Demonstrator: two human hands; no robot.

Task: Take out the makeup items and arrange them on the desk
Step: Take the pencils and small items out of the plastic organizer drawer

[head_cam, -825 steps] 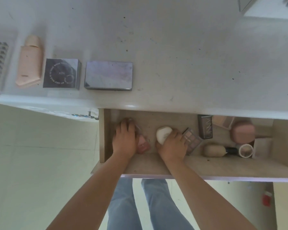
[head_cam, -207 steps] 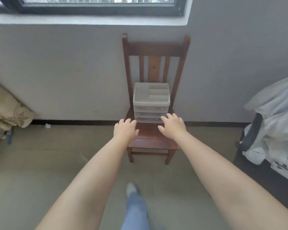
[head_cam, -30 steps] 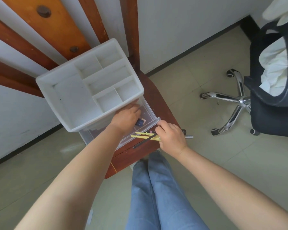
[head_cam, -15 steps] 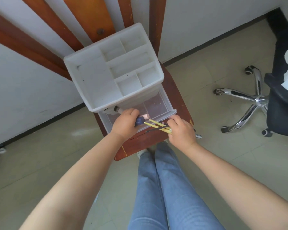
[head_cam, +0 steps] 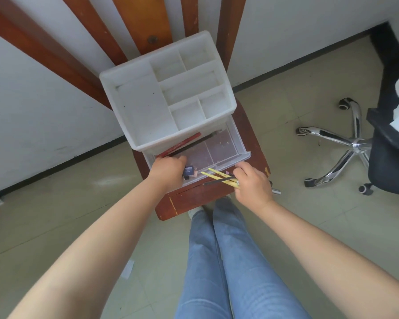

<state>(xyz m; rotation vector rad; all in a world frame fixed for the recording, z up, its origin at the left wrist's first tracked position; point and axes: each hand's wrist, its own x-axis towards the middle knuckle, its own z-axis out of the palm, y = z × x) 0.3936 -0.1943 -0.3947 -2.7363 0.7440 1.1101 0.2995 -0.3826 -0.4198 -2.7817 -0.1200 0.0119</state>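
Note:
A white plastic organiser [head_cam: 145, 107] stands on a wooden chair seat [head_cam: 203, 196], its clear bottom drawer [head_cam: 226, 146] pulled out. Inside the drawer lie a red pencil [head_cam: 182, 143] and a black pencil [head_cam: 194, 143]. My left hand [head_cam: 168, 170] reaches into the drawer's front left and grips a small dark blue item [head_cam: 189, 171]. In front of the drawer, my right hand [head_cam: 251, 184] holds a bundle of thin sticks, two yellow pencils [head_cam: 217, 174] and a dark one [head_cam: 217, 181], with a metal end poking out behind the hand.
The chair's back slats [head_cam: 148, 19] rise against a white wall. A black office chair [head_cam: 389, 146] with a chrome star base [head_cam: 346, 141] stands on the tiled floor to the right. My legs in blue jeans [head_cam: 224, 261] are below the seat.
The view has shifted, and the organiser now sits more centred. My left hand still grips the blue item in the drawer. My right hand keeps hold of the pencils.

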